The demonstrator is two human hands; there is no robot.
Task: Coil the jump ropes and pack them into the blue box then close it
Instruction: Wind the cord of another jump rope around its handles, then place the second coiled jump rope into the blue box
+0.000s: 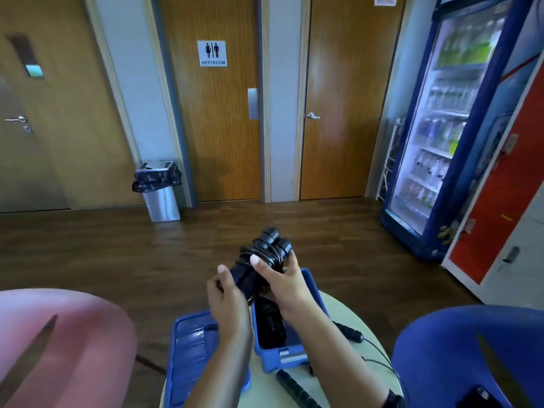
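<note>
Now, nearest of all, an uncoiled jump rope (294, 387) is seen lying on the table (259, 393) just in front of the blue box (282, 360). One black handle lies by the box's near wall, the other to the box's right, and thin cord trails toward the table's edge. The box stands open, with its lid (188, 354) laid flat just to its left. Inside the box, one coiled rope (269, 325) is already stowed.

Above the box's far end a wound bundle (265, 251) is held up in both hands. The left hand (228, 298) is curled round the lower handle ends. The right hand (282, 287) is wrapped round the middle, thumb pressed onto the coils.

Well beyond the box, a steel bin (161, 195) and wooden doors (217, 128) are made out, and a drinks fridge (441, 128) off to the box's far right.

Where could it be lost? If the thumb's pressure is eased before the bundle is seated, the springy coils could be thrown loose. With one rope inside, the space looks tight, so the lid might be fouled by a proud handle. The trailing cord could also be snagged by a forearm and dragged off.
</note>
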